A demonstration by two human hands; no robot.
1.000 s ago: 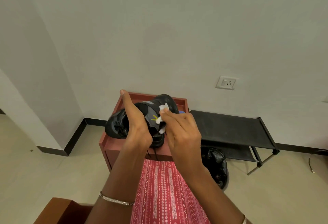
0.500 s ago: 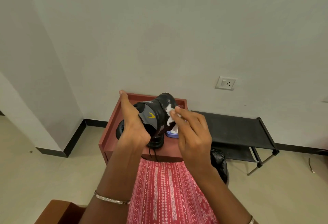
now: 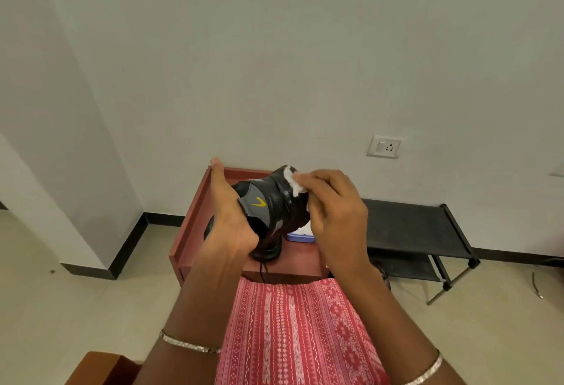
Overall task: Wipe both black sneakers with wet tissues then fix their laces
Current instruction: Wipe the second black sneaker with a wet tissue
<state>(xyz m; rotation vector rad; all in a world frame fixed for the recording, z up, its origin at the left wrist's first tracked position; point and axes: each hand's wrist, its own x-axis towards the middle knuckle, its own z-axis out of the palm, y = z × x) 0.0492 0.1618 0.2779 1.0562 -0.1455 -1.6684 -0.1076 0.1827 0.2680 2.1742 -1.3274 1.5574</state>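
Observation:
A black sneaker with a grey panel and a yellow mark is lifted above the small reddish-brown table. My left hand grips it from the left, the fingers going in at its opening. My right hand pinches a white wet tissue and presses it on the shoe's upper right side. A black lace hangs down under the shoe. A second dark sneaker lies on the table beneath, mostly hidden by my left hand and the lifted shoe.
A blue-and-white tissue pack lies on the table behind my right hand. A low black rack stands to the right against the wall. A wall socket is above it. A red patterned garment covers my lap.
My right hand has slid the tissue up and to the right along the sneaker. The sneaker has turned in my left hand, so its grey panel now faces me.

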